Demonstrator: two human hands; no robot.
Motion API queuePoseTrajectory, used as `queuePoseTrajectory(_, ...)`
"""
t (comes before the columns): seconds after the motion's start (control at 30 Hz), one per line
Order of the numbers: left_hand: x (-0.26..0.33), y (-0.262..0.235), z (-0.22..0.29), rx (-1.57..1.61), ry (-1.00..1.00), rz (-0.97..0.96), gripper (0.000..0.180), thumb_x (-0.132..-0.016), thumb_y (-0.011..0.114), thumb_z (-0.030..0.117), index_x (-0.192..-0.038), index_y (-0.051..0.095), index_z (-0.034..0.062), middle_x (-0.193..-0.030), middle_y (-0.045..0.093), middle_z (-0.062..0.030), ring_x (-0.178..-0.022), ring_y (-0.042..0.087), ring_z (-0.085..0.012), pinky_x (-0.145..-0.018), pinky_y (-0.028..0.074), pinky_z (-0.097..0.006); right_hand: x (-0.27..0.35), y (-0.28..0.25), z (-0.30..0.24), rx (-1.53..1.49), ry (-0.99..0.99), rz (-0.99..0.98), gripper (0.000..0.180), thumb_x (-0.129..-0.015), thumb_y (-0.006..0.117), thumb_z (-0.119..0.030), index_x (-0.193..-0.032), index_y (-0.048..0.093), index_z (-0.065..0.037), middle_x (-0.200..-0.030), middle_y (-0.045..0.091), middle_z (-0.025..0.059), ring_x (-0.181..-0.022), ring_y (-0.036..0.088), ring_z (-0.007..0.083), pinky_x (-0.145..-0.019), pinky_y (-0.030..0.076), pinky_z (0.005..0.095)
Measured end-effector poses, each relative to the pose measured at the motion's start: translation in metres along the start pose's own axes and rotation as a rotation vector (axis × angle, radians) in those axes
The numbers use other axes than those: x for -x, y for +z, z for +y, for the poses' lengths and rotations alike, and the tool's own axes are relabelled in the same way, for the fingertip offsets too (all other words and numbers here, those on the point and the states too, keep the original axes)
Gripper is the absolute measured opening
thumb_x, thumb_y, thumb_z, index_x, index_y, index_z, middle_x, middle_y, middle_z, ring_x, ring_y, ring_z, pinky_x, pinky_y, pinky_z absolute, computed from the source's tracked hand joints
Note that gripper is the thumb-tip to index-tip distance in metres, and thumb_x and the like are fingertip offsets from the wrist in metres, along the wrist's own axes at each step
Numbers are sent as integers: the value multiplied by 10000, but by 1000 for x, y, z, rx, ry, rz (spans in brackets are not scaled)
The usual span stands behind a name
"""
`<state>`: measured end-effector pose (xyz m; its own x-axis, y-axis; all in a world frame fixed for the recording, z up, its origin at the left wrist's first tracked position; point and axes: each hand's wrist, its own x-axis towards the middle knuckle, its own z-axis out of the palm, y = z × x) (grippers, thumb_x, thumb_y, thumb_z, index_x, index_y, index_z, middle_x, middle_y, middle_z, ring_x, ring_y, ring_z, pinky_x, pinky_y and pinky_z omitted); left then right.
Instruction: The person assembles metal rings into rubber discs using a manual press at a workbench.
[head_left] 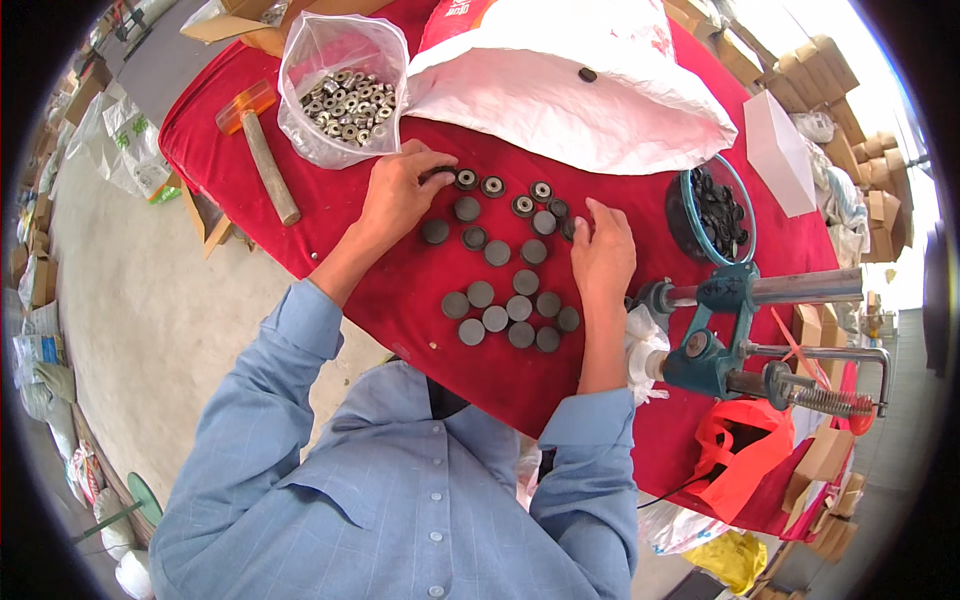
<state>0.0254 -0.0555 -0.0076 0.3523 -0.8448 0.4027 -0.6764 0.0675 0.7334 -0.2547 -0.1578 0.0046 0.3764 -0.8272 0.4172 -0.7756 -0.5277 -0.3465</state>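
My left hand (402,192) is at the far left of a loose group of round black caps, its thumb and fingers closed on one black cap (440,172). Beside its fingertips, several caps with a metal bearing (466,179) set in them stand in a rough row. My right hand (604,250) rests at the group's right side, fingers apart, its thumb side close to a dark cap (568,228); whether it touches that cap is hard to tell. Nearer to me, several dark grey discs (495,318) lie flat in a cluster on the red cloth (400,300).
A clear bag of metal bearings (348,110) and a mallet (262,150) lie at the left. A large white sack (570,100) spreads across the back. To the right are a bowl of black parts (715,215), a green hand press (720,330) and an orange-red bag (740,450).
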Motion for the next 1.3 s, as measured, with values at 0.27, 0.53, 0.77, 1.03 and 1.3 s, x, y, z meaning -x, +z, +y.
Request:
queuePoseTrajectory(0.27, -6, 21, -2, -107, 167, 22, 214, -882, 792, 42, -1096, 804, 56, -1042, 728, -107, -894, 743, -295, -775, 606, -389, -17, 17, -6, 45, -6, -139, 266, -923, 771, -182, -1175, 772, -100, -1095, 693, 132, -1055, 677, 366, -866, 539, 538)
queuePoseTrajectory(0.53, -3, 21, -9, -152, 260, -71, 193, -876, 750, 53, -1063, 799, 66, -1095, 727, -89, -987, 728, -324, -817, 607, -437, -13, 20, -3, -108, 63, -149, 197, -894, 800, -169, -1070, 751, -95, -1064, 693, 111, -1022, 680, 357, -872, 527, 532)
queuePoseTrajectory(0.77, 0, 12, -11, -227, 444, -145, 204, -912, 690, 41, -1096, 776, 39, -1064, 702, -107, -999, 703, -324, -812, 603, -431, -9, 12, -6, -17, -82, -156, 234, -879, 815, -148, -1091, 738, -86, -1055, 695, 105, -1028, 674, 344, -916, 509, 537)
queuePoseTrajectory(1.03, 1, 9, -11, -179, 393, -180, 201, -930, 693, 68, -1115, 766, 32, -1102, 687, -113, -984, 692, -338, -810, 593, -447, -35, 17, -19, -344, -28, -16, 252, -862, 766, 24, -1105, 724, -31, -1069, 720, 159, -868, 735, 346, -758, 587, 425)
queuePoseTrajectory(1.3, 23, -2, 23, -174, 379, -147, 434, -860, 795, 108, -1281, 714, 47, -1286, 672, -157, -1191, 641, -368, -985, 533, -480, -27, 38, -23, -274, -151, 44, 196, -895, 727, 18, -1085, 737, -29, -1089, 729, 134, -935, 733, 358, -814, 595, 423)
